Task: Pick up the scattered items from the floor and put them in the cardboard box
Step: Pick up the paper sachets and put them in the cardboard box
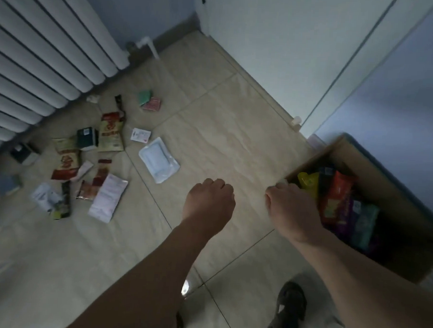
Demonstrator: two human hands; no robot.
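Observation:
The cardboard box (315,157) stands open on the floor at the right, holding several colourful packets such as a red pack (338,194) and a yellow pouch (308,181). My right hand (293,209) is at the box's near left corner, back up, fingers hidden. My left hand (209,200) hovers over bare tiles with its fingers curled and nothing visible in it. Scattered items lie on the floor to the left: a white-blue packet (158,160), a white pouch (108,198), two red-gold bags (111,132), a dark green box (87,138), and a small white sachet (140,135).
A white radiator (41,57) runs along the left wall, with some items close under it. Green and red small packs (150,101) lie further back. A white door (265,54) and its frame stand behind the box. My sandalled foot (291,311) is at the bottom.

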